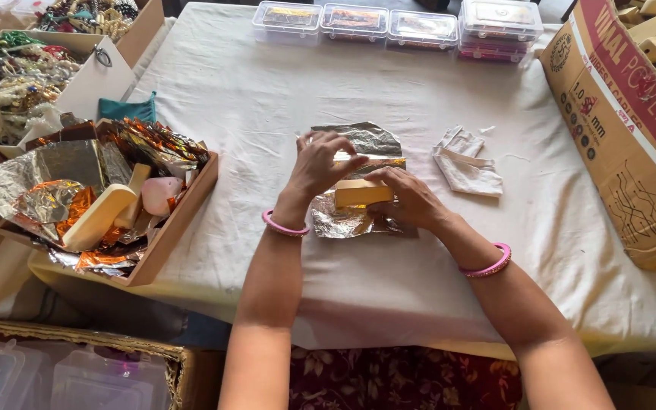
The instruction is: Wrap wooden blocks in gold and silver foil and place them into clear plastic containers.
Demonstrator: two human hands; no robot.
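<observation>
A yellowish wooden block (360,194) lies on a crumpled sheet of silver foil (367,141) in the middle of the white cloth-covered table (252,99). My right hand (410,199) presses on the block from the right, fingers curled over its edge. My left hand (320,163) pinches the foil's far part and folds it toward the block. Both wrists wear pink bangles. The foil under the block is partly hidden by my hands.
A shallow cardboard tray (180,216) at left holds foil sheets and more wooden pieces. A small white cloth pouch (468,171) lies right of the foil. Clear plastic boxes (396,26) line the far edge. A large cardboard carton (632,129) stands at right.
</observation>
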